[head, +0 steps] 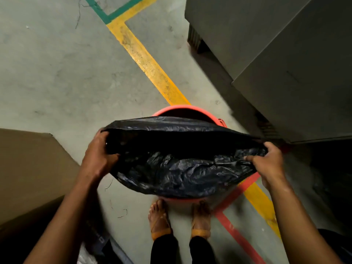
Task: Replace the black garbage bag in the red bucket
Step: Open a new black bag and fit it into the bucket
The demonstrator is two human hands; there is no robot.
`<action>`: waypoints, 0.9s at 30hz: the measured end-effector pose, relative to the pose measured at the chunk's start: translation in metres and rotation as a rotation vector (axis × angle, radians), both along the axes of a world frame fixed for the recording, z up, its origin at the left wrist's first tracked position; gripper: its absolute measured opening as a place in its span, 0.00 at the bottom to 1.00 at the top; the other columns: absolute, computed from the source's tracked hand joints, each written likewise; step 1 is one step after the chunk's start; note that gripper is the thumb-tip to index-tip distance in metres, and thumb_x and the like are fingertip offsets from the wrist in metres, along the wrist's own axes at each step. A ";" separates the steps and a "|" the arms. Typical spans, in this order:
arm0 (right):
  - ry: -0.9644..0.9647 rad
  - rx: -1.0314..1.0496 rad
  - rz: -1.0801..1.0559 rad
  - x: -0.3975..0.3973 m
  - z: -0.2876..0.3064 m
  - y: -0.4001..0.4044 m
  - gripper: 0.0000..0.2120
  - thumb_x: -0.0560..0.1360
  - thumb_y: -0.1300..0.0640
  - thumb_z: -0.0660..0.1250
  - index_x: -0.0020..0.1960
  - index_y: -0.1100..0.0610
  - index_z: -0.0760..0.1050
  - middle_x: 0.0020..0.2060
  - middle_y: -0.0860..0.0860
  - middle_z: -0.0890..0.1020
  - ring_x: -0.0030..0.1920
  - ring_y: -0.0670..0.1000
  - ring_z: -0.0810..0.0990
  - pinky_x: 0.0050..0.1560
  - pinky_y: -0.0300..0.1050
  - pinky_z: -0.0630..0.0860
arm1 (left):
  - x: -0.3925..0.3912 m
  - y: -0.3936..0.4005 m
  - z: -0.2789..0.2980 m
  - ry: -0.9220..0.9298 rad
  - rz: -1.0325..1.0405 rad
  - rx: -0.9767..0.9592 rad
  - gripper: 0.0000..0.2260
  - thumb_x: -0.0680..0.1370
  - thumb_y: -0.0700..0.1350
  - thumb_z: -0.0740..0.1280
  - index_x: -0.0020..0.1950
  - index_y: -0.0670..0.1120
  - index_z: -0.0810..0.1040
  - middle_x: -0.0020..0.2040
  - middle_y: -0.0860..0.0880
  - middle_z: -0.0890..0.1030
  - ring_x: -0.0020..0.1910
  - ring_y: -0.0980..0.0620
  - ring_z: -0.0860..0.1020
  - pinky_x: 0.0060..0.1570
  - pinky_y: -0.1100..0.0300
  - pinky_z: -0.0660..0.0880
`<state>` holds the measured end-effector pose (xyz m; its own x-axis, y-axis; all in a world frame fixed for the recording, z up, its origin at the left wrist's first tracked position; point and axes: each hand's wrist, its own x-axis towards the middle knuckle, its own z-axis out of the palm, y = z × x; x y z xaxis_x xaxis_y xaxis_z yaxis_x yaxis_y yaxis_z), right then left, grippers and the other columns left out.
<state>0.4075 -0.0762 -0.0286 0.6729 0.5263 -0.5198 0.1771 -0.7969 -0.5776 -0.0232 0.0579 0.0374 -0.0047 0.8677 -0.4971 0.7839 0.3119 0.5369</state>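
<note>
My left hand [99, 155] and right hand [268, 161] each pinch a side of the black garbage bag [181, 168] in curled fingers, pulling its mouth wide so it can fold over the rim. The bag hangs above the red bucket [182, 110], which stands on the floor [57, 73] at my feet.

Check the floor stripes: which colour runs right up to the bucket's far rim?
The yellow stripe meets the far rim of the red bucket. The green stripe stays far off; the red stripe lies nearside.
</note>
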 end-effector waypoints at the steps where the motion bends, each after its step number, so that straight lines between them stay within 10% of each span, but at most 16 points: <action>1: 0.024 -0.042 0.078 0.003 0.003 0.002 0.34 0.51 0.63 0.78 0.56 0.47 0.78 0.53 0.53 0.83 0.51 0.54 0.82 0.55 0.56 0.81 | -0.006 0.002 -0.001 0.013 -0.069 -0.032 0.29 0.67 0.32 0.75 0.66 0.44 0.76 0.61 0.55 0.73 0.58 0.46 0.78 0.58 0.53 0.75; 9: 0.007 -0.009 0.256 0.001 0.016 0.030 0.35 0.61 0.71 0.71 0.61 0.42 0.76 0.59 0.51 0.79 0.58 0.52 0.79 0.60 0.50 0.78 | -0.001 0.015 0.002 0.019 -0.348 -0.187 0.43 0.58 0.41 0.63 0.76 0.46 0.68 0.73 0.46 0.69 0.68 0.42 0.73 0.64 0.50 0.73; 18: 0.017 0.148 0.011 0.001 -0.007 0.095 0.22 0.69 0.58 0.77 0.63 0.52 0.79 0.54 0.49 0.82 0.53 0.48 0.81 0.59 0.46 0.78 | 0.033 0.061 -0.024 -0.164 0.080 -0.186 0.32 0.68 0.28 0.74 0.70 0.44 0.72 0.53 0.49 0.79 0.52 0.50 0.79 0.44 0.61 0.75; 27: 0.186 -0.084 0.037 0.014 -0.050 0.145 0.31 0.70 0.69 0.70 0.68 0.47 0.74 0.51 0.54 0.83 0.48 0.54 0.83 0.46 0.46 0.81 | 0.030 0.114 -0.086 -0.115 0.017 -0.261 0.18 0.75 0.30 0.66 0.63 0.43 0.77 0.46 0.44 0.82 0.37 0.52 0.78 0.26 0.65 0.74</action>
